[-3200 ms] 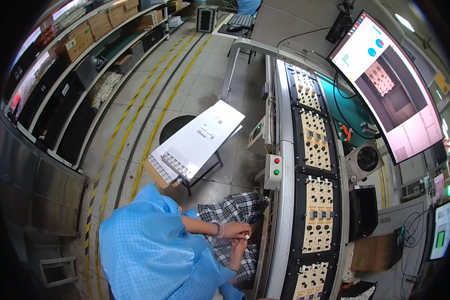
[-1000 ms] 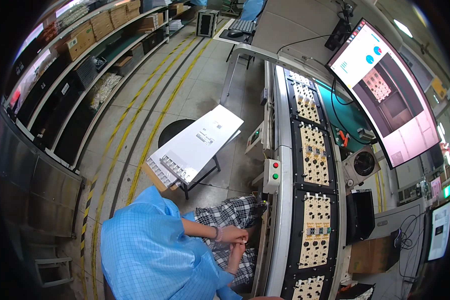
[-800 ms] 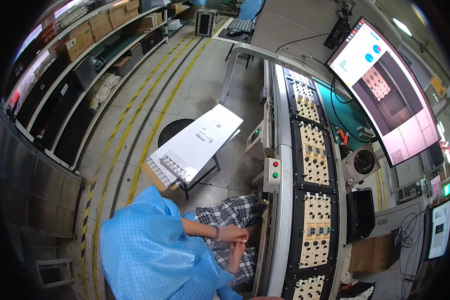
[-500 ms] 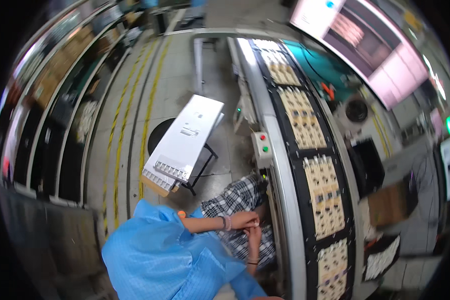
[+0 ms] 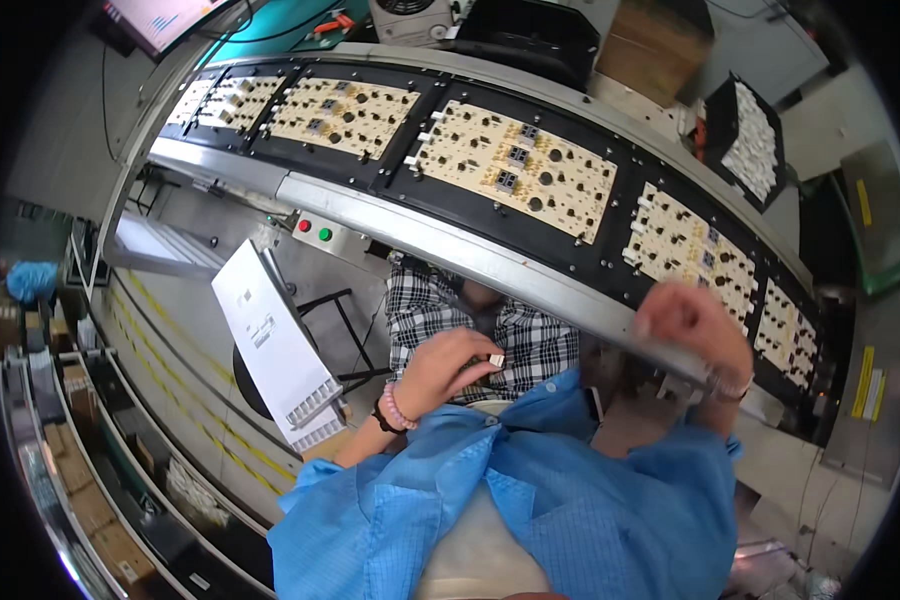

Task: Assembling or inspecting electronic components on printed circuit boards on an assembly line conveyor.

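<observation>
Edging the circuit boards (image 5: 515, 170), a metal rail (image 5: 450, 240)

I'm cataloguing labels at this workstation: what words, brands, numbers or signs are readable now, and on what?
None can be read.
White pack, left: dark print, too small to read.
Monitor, top left: lines of text, too small and blurred.
Yellow strips, far right: any print is too small to make out.
</observation>
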Demonstrator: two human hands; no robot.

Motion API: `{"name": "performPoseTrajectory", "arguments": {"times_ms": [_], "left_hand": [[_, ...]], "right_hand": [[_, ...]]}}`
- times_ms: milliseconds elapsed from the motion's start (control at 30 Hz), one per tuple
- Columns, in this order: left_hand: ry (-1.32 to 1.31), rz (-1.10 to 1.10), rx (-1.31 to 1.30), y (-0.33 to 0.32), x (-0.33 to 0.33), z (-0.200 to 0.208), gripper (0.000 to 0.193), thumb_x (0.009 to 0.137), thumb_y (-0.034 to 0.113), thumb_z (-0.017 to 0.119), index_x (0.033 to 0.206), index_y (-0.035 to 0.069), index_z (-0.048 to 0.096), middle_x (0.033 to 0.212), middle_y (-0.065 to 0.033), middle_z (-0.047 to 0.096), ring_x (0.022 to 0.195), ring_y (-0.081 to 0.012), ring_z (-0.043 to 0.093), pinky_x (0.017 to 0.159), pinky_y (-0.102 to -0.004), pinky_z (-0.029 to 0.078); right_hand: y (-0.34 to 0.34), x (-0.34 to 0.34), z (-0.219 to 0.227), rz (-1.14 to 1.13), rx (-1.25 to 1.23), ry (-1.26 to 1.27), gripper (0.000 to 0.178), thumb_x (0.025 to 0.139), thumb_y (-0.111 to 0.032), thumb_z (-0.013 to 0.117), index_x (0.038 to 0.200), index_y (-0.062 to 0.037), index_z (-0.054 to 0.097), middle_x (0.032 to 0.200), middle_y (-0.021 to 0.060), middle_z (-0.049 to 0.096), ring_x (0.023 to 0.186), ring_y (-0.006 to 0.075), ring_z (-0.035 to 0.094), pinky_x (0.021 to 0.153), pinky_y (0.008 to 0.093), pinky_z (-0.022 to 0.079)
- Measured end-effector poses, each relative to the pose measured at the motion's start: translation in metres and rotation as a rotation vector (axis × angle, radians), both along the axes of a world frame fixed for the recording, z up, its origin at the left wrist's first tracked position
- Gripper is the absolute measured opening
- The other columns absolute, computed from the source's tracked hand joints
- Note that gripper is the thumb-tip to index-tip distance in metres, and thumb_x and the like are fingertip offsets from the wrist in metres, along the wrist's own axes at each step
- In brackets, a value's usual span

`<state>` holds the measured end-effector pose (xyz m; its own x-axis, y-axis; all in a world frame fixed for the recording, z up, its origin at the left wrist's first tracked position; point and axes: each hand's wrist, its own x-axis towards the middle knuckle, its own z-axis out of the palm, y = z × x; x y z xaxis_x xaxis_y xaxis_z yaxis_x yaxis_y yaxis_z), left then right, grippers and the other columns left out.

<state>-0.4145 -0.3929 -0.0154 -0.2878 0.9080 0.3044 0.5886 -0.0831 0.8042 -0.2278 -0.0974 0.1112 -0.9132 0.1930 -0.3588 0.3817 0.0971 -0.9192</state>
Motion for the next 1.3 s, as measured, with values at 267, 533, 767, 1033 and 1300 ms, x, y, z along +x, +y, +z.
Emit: {"name": "performPoseTrajectory", "arguments": {"times_ms": [267, 533, 767, 1033, 1300], "left_hand": [[0.52, -0.173, 0.253, 0.04, -0.018, 0.06, 0.03, 0.079, 0.013, 0.072, 0.109, 0.01, 0.066, 0.1, -0.0014, 0.067, 0.081, -0.0178, 0.062, 0.067, -0.0299, 0.047], [0.513, -0.19, 0.213, 0.031, -0.011, 0.037, 0.027, 0.081, 0.012, 0.068, 0.108, 0.009, 0.066, 0.1, -0.0008, 0.065, 0.079, -0.0161, 0.061, 0.067, -0.0293, 0.047], [0.478, -0.136, 0.213, 0.025, -0.02, 0.029, 0.024, 0.082, 0.013, 0.068, 0.106, 0.009, 0.066, 0.1, -0.001, 0.066, 0.079, -0.0162, 0.062, 0.066, -0.0295, 0.048], [0.445, -0.223, 0.255, 0.029, -0.018, 0.013, 0.016, 0.09, 0.017, 0.055, 0.102, 0.007, 0.058, 0.093, -0.0087, 0.058, 0.082, -0.0267, 0.059, 0.067, -0.04, 0.047], [0.443, -0.174, 0.31, 0.036, -0.002, -0.005, 0.019, 0.093, 0.027, 0.058, 0.1, 0.009, 0.055, 0.092, -0.0082, 0.053, 0.085, -0.0279, 0.057, 0.068, -0.0407, 0.047]], "right_hand": [[0.077, -0.083, -0.069, -0.14, 1.059, 0.268, 0.016, 0.087, -0.012, 0.069, 0.095, -0.004, 0.059, 0.085, 0.0031, 0.054, 0.069, 0.0147, 0.053, 0.067, 0.0287, 0.046], [0.082, -0.113, -0.068, 0.023, 1.082, 0.106, 0.016, 0.083, -0.014, 0.07, 0.09, -0.0042, 0.059, 0.081, 0.0071, 0.052, 0.072, 0.0227, 0.054, 0.067, 0.0344, 0.045], [0.093, -0.132, -0.065, 0.144, 1.259, 0.168, 0.017, 0.081, -0.014, 0.072, 0.087, -0.0052, 0.059, 0.078, 0.01, 0.056, 0.073, 0.0281, 0.058, 0.065, 0.0382, 0.046], [0.136, -0.111, -0.106, 0.236, 1.297, 0.198, 0.023, 0.078, -0.004, 0.071, 0.096, -0.0029, 0.058, 0.078, 0.0152, 0.059, 0.073, 0.0333, 0.059, 0.065, 0.0439, 0.047], [0.07, -0.135, -0.023, 0.543, 1.365, -0.256, 0.029, 0.091, -0.022, 0.062, 0.101, 0.0051, 0.065, 0.095, 0.0287, 0.065, 0.09, 0.0457, 0.061, 0.076, 0.0481, 0.049]]}}
